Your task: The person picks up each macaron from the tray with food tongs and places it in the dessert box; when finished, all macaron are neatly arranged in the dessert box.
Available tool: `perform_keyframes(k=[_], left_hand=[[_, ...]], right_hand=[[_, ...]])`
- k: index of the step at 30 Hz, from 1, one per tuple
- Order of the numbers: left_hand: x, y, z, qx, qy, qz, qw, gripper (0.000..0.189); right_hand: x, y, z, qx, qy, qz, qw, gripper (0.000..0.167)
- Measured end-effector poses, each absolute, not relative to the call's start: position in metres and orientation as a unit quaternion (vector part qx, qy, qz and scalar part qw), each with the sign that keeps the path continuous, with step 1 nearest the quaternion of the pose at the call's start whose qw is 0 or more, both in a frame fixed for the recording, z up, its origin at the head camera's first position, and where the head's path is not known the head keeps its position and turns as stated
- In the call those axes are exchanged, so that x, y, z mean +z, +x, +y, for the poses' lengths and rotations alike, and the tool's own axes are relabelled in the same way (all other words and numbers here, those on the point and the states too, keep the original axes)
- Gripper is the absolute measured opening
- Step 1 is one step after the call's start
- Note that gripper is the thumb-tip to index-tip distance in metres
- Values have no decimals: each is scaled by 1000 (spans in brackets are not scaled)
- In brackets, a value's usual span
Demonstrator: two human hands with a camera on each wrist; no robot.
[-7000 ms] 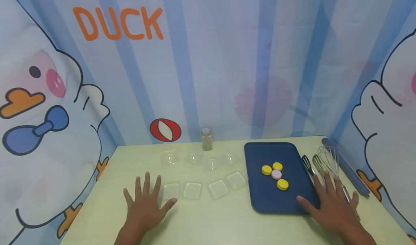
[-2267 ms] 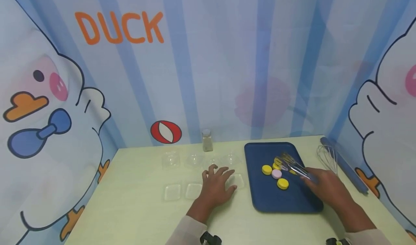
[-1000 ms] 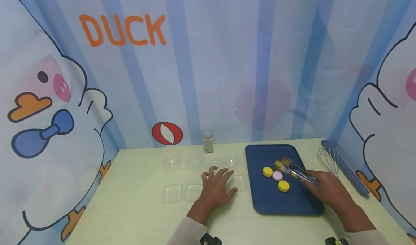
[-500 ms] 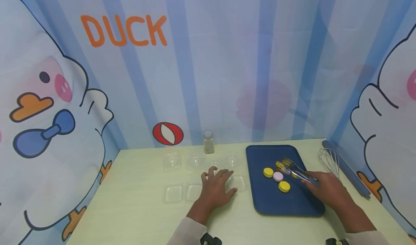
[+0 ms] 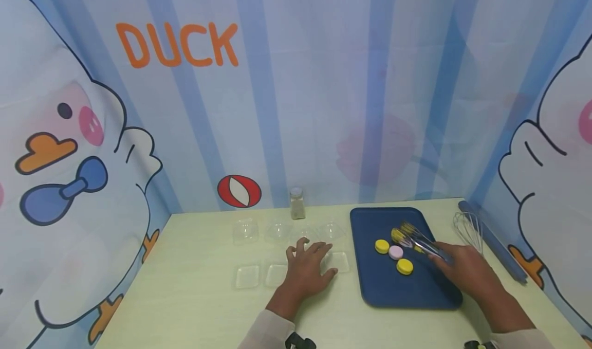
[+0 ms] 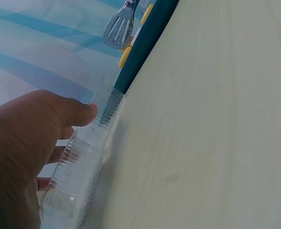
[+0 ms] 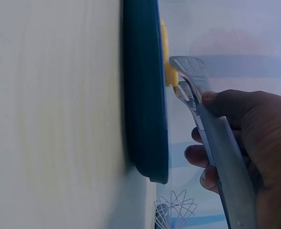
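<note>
My right hand (image 5: pixel 469 269) grips metal tongs (image 7: pixel 226 171) with slotted heads, thumb on one arm and fingers on the other. The heads are over the back of the blue tray (image 5: pixel 384 292), around a yellow macaron (image 5: pixel 396 235). A pink macaron (image 5: pixel 395 252) and two other yellow ones, one at the left (image 5: pixel 381 246) and one in front (image 5: pixel 404 267), lie close by. My left hand (image 5: pixel 302 272) rests spread and slightly bent over the clear plastic boxes; in the left wrist view its thumb overlaps the edge of a clear ribbed box (image 6: pixel 74 186), partly hiding it.
Clear domed pieces (image 5: pixel 245 231) stand in a back row, with flat clear pieces (image 5: pixel 247 277) in front. A small glass jar (image 5: pixel 297 205) is near the wall. A wire whisk (image 5: pixel 468 228) and a blue-grey rolling pin (image 5: pixel 492 241) lie right of the tray.
Since the oldest frame, my right hand has picked up the tongs from beside the tray and brought them over the macarons. My left hand has moved right over the boxes. Recently both stay nearly still.
</note>
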State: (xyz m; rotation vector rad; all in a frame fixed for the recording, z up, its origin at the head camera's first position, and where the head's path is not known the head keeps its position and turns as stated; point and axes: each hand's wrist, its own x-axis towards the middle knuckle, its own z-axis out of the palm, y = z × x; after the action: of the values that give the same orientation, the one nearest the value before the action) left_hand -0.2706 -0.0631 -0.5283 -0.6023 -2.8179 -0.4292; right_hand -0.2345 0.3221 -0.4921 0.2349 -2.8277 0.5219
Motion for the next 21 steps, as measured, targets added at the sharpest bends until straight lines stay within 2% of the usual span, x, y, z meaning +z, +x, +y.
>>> perform_keyframes(k=[8, 21], left_hand=[[-530, -271, -64, -159, -206, -959, 113, 58], [-529, -270, -63, -151, -206, -961, 108, 57]], right_hand=[[-486, -231, 308, 171, 109, -965, 169, 37], [-485, -228, 290, 212, 157, -952, 157, 34]])
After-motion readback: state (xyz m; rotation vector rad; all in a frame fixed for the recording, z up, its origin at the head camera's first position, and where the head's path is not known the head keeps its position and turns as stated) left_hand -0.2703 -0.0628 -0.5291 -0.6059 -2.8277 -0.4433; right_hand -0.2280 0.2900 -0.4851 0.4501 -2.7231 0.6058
